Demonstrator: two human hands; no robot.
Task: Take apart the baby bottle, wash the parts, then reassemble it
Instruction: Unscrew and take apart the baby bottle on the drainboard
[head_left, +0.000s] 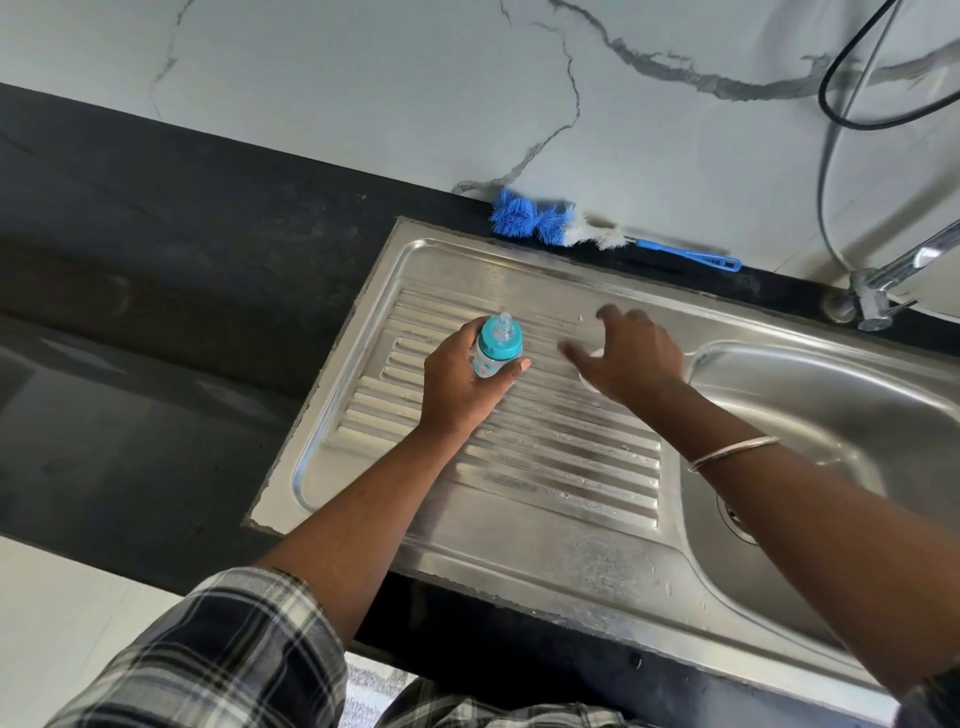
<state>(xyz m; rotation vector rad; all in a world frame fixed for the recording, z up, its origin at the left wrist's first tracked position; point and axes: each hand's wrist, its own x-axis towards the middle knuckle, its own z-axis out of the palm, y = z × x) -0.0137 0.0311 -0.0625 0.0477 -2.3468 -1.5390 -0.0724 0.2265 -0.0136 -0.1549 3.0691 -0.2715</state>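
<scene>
Over the ribbed drainboard (561, 467) of a steel sink: left hand (460, 384) gripping a small baby bottle (493, 353), fingers and thumb curling round its body, holding it upright just above the ridges. Still wearing its teal collar (500, 342) and clear nipple (504, 325); contents of the bottle too small to tell. Right hand (631, 353) hovering just beside it, blurred, fingers spreading loosely over something pale and rounded (589, 382) lying beneath the palm, mostly hidden; gripping it or not, impossible to say. Thin metal bangle (732, 451) sitting on the right forearm. Sink basin (831, 415) lying to the right, showing only bare steel and a drain (735, 519). Blue-and-white bottle brush (571, 223) lying on the dark counter (156, 260) behind the drainboard, against the marbled wall. Tap (883, 291) standing at the far right.
</scene>
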